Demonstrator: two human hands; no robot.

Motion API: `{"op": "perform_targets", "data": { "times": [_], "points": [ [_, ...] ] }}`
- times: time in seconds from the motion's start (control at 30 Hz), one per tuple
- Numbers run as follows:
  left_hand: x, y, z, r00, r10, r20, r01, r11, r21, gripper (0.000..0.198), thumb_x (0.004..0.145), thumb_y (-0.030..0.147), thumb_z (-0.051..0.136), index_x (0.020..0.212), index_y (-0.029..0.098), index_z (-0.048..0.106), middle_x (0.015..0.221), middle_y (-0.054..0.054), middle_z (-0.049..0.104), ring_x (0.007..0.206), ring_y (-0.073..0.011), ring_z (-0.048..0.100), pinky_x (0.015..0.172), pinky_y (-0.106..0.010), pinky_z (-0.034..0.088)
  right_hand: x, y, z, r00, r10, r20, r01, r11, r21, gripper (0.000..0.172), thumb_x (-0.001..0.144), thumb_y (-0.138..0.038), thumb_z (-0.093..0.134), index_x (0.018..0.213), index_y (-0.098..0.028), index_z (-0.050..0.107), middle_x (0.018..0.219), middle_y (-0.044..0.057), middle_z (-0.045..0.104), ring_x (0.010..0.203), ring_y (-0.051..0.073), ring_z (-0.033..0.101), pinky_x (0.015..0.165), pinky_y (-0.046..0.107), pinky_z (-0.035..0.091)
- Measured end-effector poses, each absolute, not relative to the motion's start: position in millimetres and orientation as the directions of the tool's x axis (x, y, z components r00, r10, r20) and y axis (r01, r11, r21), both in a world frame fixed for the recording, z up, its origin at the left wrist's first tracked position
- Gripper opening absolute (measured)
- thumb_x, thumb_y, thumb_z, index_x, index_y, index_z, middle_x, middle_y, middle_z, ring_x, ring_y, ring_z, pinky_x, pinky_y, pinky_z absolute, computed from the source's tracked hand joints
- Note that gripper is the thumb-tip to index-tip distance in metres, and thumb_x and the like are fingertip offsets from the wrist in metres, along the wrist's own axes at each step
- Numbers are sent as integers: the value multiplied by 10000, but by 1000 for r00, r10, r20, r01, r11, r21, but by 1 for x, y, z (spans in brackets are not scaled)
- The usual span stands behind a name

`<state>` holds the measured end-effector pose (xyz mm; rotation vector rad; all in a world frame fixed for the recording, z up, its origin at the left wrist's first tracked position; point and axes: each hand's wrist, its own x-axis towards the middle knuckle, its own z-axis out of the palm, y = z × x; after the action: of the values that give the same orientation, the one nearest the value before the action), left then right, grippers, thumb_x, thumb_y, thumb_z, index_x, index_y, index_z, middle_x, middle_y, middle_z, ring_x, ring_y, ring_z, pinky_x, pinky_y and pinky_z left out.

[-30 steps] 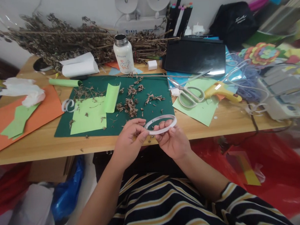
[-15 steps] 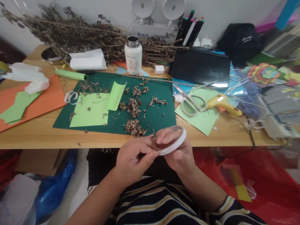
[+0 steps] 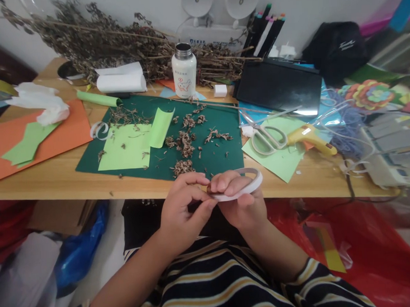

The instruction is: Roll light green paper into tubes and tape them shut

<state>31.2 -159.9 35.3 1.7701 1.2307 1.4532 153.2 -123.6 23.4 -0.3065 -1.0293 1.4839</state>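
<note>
A narrow roll of white tape (image 3: 255, 184) rests in my right hand (image 3: 243, 206), whose fingers curl through and around the ring. My left hand (image 3: 187, 208) pinches at the roll's left side with thumb and forefinger, close to the right fingertips. Whether a loose tape end lies in that pinch is too small to make out. Both hands are just in front of the table edge. Beyond them, clumps of dried leaves (image 3: 183, 168) lie on a green cutting mat (image 3: 212, 164), beside a light green paper sheet (image 3: 123, 150) and a curled green piece (image 3: 161, 128).
A white bottle (image 3: 184, 77) stands open behind the mat. At right are scissors (image 3: 268, 139), a yellow glue gun (image 3: 313, 137) and a black tablet-like slab (image 3: 278, 87). Dried branches (image 3: 118, 35) line the wall. Orange paper (image 3: 71, 127) lies at left.
The tape roll has tipped flatter in my right hand. My left fingers have lifted and spread slightly, with thumb and forefinger still at the roll. The camera view has shifted a little.
</note>
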Motion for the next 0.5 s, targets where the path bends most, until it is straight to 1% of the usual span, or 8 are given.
{"op": "perform_targets", "data": {
  "times": [0.17, 0.27, 0.33, 0.4, 0.5],
  "points": [
    [33, -156, 34, -24, 931, 365, 278, -344, 897, 80, 760, 198, 580, 682, 179, 572, 923, -53, 537, 911, -154, 543, 789, -294, 459, 152, -126, 22, -239, 929, 283, -733, 19, -680, 121, 727, -380, 643, 804, -304, 696, 893, -68, 691, 855, 93, 646, 787, 211, 536],
    [30, -150, 36, 25, 947, 320, 257, -315, 914, 96, 757, 216, 582, 669, 178, 573, 906, -48, 534, 892, -150, 536, 804, -302, 446, 151, -125, 21, -243, 935, 259, -769, -23, -639, 90, 720, -359, 657, 785, -307, 691, 914, -111, 690, 871, 76, 648, 800, 183, 534],
    [29, -147, 37, 74, 964, 256, 238, -266, 934, 114, 755, 224, 580, 651, 177, 566, 905, -45, 532, 886, -147, 530, 817, -304, 433, 151, -125, 20, -249, 937, 247, -784, -45, -619, 77, 728, -350, 651, 780, -305, 687, 916, -127, 688, 886, 67, 644, 814, 168, 528],
    [29, -145, 37, 97, 976, 197, 197, -212, 957, 134, 753, 223, 576, 632, 175, 543, 913, -42, 526, 887, -146, 526, 829, -312, 419, 150, -124, 21, -250, 937, 245, -798, -56, -601, 75, 736, -346, 645, 782, -301, 683, 917, -135, 687, 895, 60, 641, 822, 161, 525],
    [32, -144, 34, 47, 988, 150, 90, -154, 984, 211, 720, 236, 612, 612, 173, 442, 889, -34, 513, 854, -147, 527, 808, -320, 417, 150, -124, 22, -238, 934, 267, -822, -47, -568, 80, 742, -360, 635, 778, -300, 674, 914, -144, 683, 919, 54, 631, 829, 167, 527]
  ]
}}
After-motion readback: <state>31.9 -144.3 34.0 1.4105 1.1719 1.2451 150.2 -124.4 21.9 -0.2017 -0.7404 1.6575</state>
